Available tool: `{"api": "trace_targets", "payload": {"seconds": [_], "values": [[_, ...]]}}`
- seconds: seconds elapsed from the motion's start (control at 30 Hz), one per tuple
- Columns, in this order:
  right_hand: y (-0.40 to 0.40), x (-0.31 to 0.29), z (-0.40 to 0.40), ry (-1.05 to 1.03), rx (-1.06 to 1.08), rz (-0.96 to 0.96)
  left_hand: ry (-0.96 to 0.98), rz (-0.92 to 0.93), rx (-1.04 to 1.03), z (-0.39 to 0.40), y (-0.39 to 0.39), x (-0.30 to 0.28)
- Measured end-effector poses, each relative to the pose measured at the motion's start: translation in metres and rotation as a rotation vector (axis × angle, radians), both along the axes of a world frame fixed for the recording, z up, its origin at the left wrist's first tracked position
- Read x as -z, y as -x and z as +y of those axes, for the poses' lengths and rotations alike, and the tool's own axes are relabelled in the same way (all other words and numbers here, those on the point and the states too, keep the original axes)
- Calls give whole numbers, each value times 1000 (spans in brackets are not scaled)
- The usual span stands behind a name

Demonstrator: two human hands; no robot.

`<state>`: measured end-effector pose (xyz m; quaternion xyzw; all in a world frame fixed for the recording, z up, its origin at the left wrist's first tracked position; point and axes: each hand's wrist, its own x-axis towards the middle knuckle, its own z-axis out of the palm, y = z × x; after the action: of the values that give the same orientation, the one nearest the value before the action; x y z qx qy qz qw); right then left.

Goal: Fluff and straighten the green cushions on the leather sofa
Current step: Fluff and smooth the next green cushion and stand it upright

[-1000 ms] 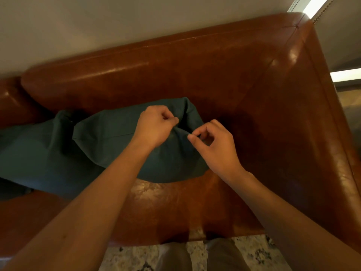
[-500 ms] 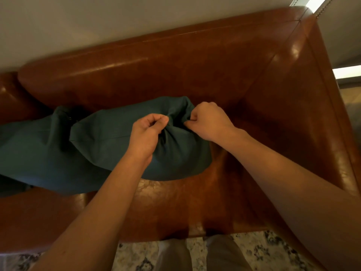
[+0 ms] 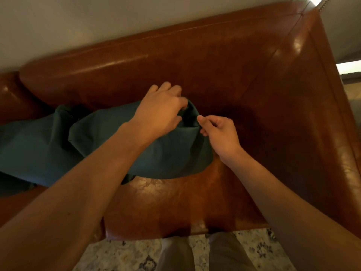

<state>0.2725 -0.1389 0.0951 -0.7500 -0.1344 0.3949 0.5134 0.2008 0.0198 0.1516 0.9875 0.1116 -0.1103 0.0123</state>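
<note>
**Hands have swapped roles at the cushion's top corner**

Your leather sofa (image 3: 244, 79) fills most of the frame, its arm running down the right side, with a patterned rug (image 3: 117, 255) along the bottom edge. The near green cushion (image 3: 166, 153) lies slumped at centre, leaning on the backrest, and a second green cushion (image 3: 29, 149) lies flat at the left edge, partly under it. Neither stands upright yet.

Half a second ago your right hand (image 3: 220, 135) was bunched on the top corner and your left hand (image 3: 162, 112) gripped lower on the face. Now the left has climbed onto that corner, fingers (image 3: 172, 89) curled over the top and holding the fabric. The right has dropped back beside it, thumb and forefinger narrowed at the cushion's right edge; whether they actually pinch cloth, I cannot tell.

I judge you are re-gripping to pull the corner out square.
</note>
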Motion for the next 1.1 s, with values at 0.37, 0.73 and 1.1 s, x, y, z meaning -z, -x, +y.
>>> {"api": "trace_targets", "payload": {"seconds": [0.37,0.73,1.1], "values": [[-6,6,-9,19,18,44,209,-169,-224,11,13,12],[-13,-28,17,109,-503,-720,787,-332,-754,20,18,20],[1,-28,38,234,-536,-909,916,-409,-894,14,18,24]]}}
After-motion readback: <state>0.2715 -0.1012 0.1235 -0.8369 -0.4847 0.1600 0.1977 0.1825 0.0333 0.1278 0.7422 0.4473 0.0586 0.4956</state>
